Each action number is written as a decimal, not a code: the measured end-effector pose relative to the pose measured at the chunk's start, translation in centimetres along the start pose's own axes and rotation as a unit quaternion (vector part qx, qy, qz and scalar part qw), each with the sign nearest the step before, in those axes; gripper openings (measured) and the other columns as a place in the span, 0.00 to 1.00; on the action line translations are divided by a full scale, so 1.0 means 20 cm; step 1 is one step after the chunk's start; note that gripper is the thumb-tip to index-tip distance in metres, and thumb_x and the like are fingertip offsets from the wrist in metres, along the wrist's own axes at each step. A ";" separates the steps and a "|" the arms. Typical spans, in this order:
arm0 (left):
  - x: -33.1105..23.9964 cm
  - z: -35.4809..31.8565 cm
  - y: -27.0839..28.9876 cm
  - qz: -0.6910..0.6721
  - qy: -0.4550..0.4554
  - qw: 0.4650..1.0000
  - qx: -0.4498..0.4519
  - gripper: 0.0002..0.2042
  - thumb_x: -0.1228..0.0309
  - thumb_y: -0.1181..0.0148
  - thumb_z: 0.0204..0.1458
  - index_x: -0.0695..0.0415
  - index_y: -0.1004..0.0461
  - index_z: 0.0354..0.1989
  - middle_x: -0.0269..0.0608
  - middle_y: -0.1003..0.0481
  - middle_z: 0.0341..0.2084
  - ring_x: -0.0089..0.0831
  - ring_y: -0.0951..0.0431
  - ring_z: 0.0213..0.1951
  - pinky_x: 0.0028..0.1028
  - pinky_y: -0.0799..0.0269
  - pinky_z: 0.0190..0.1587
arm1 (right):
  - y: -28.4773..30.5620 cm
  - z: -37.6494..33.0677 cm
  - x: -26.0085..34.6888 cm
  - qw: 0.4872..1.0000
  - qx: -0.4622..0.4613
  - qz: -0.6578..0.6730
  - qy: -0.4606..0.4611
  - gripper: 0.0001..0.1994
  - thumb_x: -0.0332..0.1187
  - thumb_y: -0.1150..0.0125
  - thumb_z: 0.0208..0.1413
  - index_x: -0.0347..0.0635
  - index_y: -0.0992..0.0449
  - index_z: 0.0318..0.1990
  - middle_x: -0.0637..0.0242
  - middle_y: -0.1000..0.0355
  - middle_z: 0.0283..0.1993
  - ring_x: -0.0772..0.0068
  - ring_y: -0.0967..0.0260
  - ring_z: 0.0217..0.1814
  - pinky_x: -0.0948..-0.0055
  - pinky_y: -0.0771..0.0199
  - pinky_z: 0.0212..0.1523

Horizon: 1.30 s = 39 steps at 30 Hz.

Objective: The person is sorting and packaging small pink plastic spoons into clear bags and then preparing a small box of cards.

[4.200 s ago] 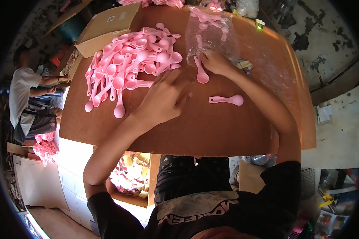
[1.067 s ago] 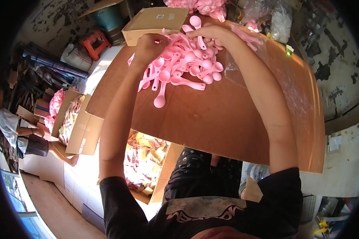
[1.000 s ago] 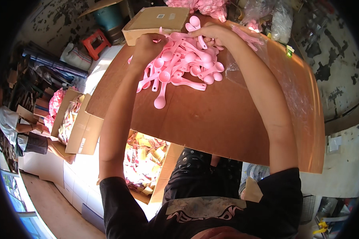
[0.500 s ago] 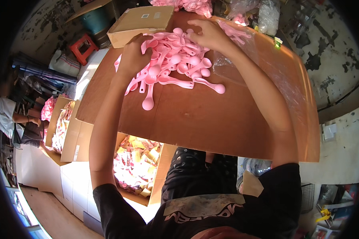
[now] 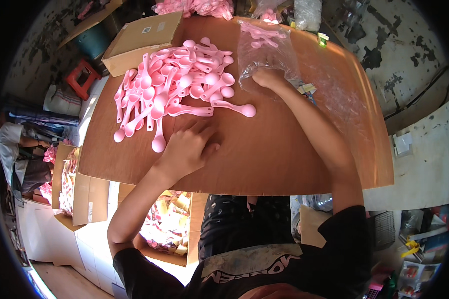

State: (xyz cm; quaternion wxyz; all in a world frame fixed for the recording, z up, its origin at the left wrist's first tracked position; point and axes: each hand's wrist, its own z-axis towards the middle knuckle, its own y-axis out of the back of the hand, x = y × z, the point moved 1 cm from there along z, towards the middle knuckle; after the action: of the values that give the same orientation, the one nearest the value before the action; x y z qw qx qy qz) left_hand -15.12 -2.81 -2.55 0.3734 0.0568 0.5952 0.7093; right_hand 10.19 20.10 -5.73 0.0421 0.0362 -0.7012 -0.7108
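Observation:
A heap of pink plastic measuring spoons [image 5: 159, 82] lies on the brown wooden table [image 5: 284, 149], left of centre. Just in front of it, over bare wood, my left hand [image 5: 188, 147] hovers or rests with fingers loosely bent and thumb apart, holding nothing I can see. One loose spoon [image 5: 239, 107] sticks out from the heap's right side. To the right, my right hand [image 5: 269, 78] reaches into the mouth of a clear plastic bag [image 5: 264, 57]. Several pink spoons [image 5: 262, 35] lie at the bag's far end. Plastic film and blur hide my right fingers.
A closed cardboard box [image 5: 142, 42] stands behind the heap, with bundled pink spoons [image 5: 197, 7] farther back. More clear bags [image 5: 334, 94] lie on the table's right. Below its front edge is an open carton [image 5: 167, 222] of packets. Another person [image 5: 27, 154] works at far left.
My left hand has left the heap and come nearer, toward the table's front. My right hand has moved from the heap into the clear bag. The heap has spread leftward.

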 end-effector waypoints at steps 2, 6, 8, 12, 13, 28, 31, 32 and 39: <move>-0.01 0.00 0.00 -0.002 0.011 1.000 0.010 0.17 0.65 0.37 0.48 0.61 0.27 0.45 0.54 0.28 0.49 0.50 0.25 0.49 0.42 0.26 0.48 | -0.02 0.18 0.04 0.993 -0.100 0.053 -0.027 0.33 0.43 0.55 0.58 0.39 0.49 0.70 0.39 0.56 0.72 0.42 0.63 0.76 0.49 0.60 0.72; -0.05 0.00 0.01 0.021 0.030 0.998 0.043 0.21 0.63 0.37 0.49 0.65 0.29 0.47 0.58 0.29 0.52 0.51 0.28 0.55 0.41 0.27 0.52 | -0.03 0.54 0.03 0.954 -0.273 0.088 -0.087 0.36 0.48 0.50 0.53 0.40 0.45 0.68 0.40 0.52 0.70 0.37 0.61 0.74 0.47 0.54 0.70; -0.07 0.01 0.00 0.051 0.010 0.998 0.038 0.25 0.60 0.37 0.49 0.67 0.31 0.50 0.61 0.31 0.54 0.50 0.31 0.58 0.38 0.28 0.55 | -0.04 0.73 -0.06 0.948 -0.287 0.115 -0.077 0.36 0.48 0.49 0.53 0.39 0.45 0.67 0.42 0.52 0.70 0.36 0.60 0.74 0.47 0.52 0.69; -0.06 -0.03 -0.01 0.043 0.033 0.997 0.046 0.29 0.57 0.38 0.49 0.68 0.32 0.53 0.63 0.34 0.57 0.51 0.32 0.60 0.39 0.31 0.58 | -0.09 0.94 -0.07 0.953 -0.271 0.112 -0.073 0.35 0.50 0.47 0.52 0.37 0.40 0.64 0.41 0.45 0.66 0.36 0.49 0.69 0.48 0.46 0.66; -0.05 -0.06 -0.01 0.050 0.050 0.996 0.047 0.29 0.57 0.38 0.49 0.68 0.32 0.53 0.63 0.34 0.57 0.51 0.32 0.60 0.39 0.31 0.58 | -0.10 0.95 -0.02 0.952 -0.279 0.109 -0.065 0.35 0.50 0.46 0.51 0.36 0.38 0.62 0.41 0.42 0.64 0.36 0.46 0.67 0.48 0.45 0.66; -0.04 -0.03 -0.03 0.049 -0.001 0.998 0.040 0.29 0.59 0.39 0.50 0.69 0.33 0.56 0.63 0.35 0.58 0.51 0.34 0.61 0.37 0.34 0.61 | 0.02 0.47 -0.03 0.955 -0.295 -0.007 0.045 0.20 0.47 0.41 0.49 0.39 0.24 0.40 0.50 0.24 0.35 0.50 0.24 0.39 0.52 0.27 0.38; -0.04 -0.06 -0.04 0.063 0.015 0.997 0.042 0.29 0.58 0.40 0.50 0.67 0.33 0.56 0.62 0.36 0.59 0.49 0.34 0.61 0.38 0.33 0.60 | 0.12 0.24 0.09 0.956 -0.290 0.017 0.041 0.20 0.50 0.42 0.52 0.40 0.23 0.39 0.51 0.23 0.34 0.50 0.23 0.38 0.50 0.26 0.37; -0.05 -0.06 -0.04 0.068 0.019 0.996 0.049 0.29 0.58 0.40 0.50 0.67 0.33 0.56 0.62 0.35 0.59 0.48 0.33 0.61 0.38 0.33 0.60 | 0.16 0.17 0.09 0.970 -0.237 0.046 0.006 0.20 0.50 0.42 0.53 0.40 0.23 0.39 0.50 0.23 0.35 0.49 0.23 0.39 0.50 0.26 0.38; -0.05 -0.06 -0.02 0.075 0.026 0.994 0.074 0.29 0.58 0.41 0.51 0.66 0.33 0.57 0.60 0.35 0.59 0.46 0.32 0.60 0.38 0.33 0.60 | 0.26 -0.24 0.09 0.965 -0.226 0.130 -0.023 0.16 0.43 0.41 0.54 0.42 0.23 0.45 0.49 0.23 0.38 0.48 0.25 0.41 0.54 0.28 0.43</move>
State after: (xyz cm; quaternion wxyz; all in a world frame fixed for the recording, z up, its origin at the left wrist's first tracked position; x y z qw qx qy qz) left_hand -14.75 -4.33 -2.83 0.2984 0.1099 0.6501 0.6901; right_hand 8.99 15.00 -0.52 0.1252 -0.0824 -0.5217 -0.8399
